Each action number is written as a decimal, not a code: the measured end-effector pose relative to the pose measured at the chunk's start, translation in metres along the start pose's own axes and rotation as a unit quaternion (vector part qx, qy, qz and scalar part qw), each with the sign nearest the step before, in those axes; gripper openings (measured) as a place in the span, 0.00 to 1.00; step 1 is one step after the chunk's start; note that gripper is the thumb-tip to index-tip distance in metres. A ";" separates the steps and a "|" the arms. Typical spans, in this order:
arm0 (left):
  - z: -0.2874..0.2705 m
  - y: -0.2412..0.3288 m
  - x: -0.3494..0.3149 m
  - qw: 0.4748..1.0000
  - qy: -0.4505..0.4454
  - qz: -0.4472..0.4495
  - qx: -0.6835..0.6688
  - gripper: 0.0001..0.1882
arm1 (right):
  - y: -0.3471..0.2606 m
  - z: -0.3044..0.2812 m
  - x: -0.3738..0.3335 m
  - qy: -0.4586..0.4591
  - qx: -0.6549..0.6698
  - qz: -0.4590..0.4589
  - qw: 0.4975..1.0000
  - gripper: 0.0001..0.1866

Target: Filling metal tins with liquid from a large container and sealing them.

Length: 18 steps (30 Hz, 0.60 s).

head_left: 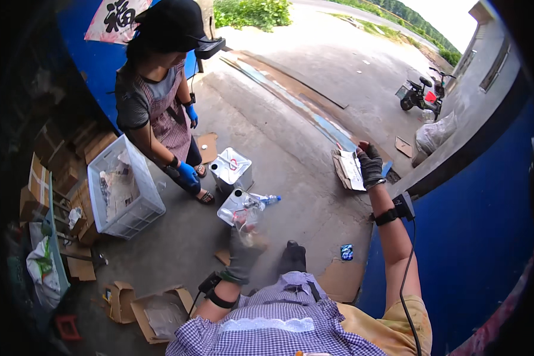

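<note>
By the gloved, curled right hand, flattened cardboard is being held above the concrete floor; at the blurred left hand, whose finger spread and grip cannot be told, clear plastic is being seen, a square metal tin being partly hidden behind it

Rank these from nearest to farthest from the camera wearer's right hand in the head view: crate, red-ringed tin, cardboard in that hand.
1. Cardboard: in the right hand itself.
2. Tin: on the floor, to the hand's left.
3. Crate: farther left, beyond the tin.
</note>
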<state>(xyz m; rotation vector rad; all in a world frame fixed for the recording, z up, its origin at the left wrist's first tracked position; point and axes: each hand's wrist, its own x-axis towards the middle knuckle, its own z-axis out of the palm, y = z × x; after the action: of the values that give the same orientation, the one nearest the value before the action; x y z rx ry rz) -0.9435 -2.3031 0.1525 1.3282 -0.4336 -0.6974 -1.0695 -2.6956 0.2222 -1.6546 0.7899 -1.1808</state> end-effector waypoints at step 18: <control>0.029 -0.045 0.122 0.740 0.415 0.148 0.508 0.44 | 0.054 0.205 -0.091 -0.514 0.270 0.667 0.467 0.15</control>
<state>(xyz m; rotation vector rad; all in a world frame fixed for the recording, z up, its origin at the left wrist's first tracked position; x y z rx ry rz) -0.8836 -2.4112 0.1024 2.3460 -0.2551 0.5699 -0.9060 -2.5716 0.1178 -0.4624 0.4829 0.7143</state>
